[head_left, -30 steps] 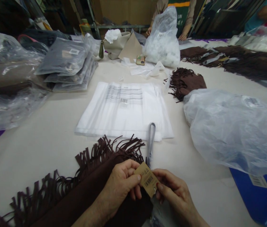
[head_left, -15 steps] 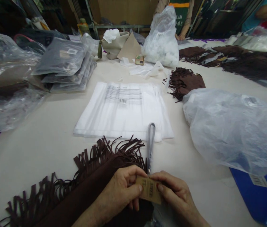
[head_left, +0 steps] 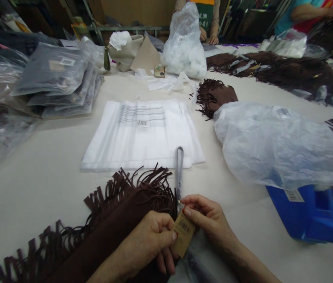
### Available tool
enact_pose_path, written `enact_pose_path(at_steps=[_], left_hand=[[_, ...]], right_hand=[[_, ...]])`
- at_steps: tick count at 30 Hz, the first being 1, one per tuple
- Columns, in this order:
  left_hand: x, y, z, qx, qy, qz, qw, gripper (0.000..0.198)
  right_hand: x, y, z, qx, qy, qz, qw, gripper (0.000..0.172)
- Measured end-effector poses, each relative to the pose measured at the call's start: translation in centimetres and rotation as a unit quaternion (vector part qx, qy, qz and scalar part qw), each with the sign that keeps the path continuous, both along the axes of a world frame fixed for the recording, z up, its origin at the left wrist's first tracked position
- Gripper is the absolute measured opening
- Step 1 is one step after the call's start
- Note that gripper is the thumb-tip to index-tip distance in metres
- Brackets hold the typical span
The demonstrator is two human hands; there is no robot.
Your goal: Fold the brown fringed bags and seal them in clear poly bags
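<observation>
A tan cardboard tag [head_left: 185, 232] with a printed barcode hangs between my two hands. My left hand [head_left: 154, 239] pinches its left edge between thumb and fingers. The thumb and fingers of my right hand [head_left: 206, 216] are closed on its upper corner. Just beyond, a thin grey wrapped strap [head_left: 179, 169] runs up from the tag and ends in a loop. Beneath and left of my hands lies a dark brown fringed item [head_left: 104, 228], its fringe spread along the far side. Its lower part is hidden by my left hand and forearm.
White plastic bags [head_left: 143, 137] with a barcode lie flat ahead. Bagged goods [head_left: 51, 70] are stacked at left. A cloudy plastic bag [head_left: 272, 145] and blue tape dispenser [head_left: 302, 216] are at right. Brown fringed pieces [head_left: 299, 70] lie beyond. A person [head_left: 208, 19] stands across the table.
The tag has turned from lying crosswise to hanging tilted downward. My right hand has shifted to its upper corner. The view has swung right, showing more of the blue dispenser.
</observation>
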State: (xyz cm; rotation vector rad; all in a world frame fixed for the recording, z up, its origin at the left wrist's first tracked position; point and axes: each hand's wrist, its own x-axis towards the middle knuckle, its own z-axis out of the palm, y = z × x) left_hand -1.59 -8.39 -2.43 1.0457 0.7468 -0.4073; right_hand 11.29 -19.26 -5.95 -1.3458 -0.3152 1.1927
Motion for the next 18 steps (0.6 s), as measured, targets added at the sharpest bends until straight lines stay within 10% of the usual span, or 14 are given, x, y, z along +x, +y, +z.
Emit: enact_pose_path(at_steps=[13, 18], left_hand=[[-0.3, 0.1, 0.0, 0.033, -0.032, 0.023, 0.999, 0.029], [-0.3, 0.8, -0.6, 0.128, -0.052, 0.174, 0.975, 0.034]], right_hand=[[0.6, -0.4, -0.2, 0.004, 0.013, 0.054, 0.998, 0.035], [1.4, -0.6, 0.2, 0.002, 0.072, 0.15, 0.986, 0.032]])
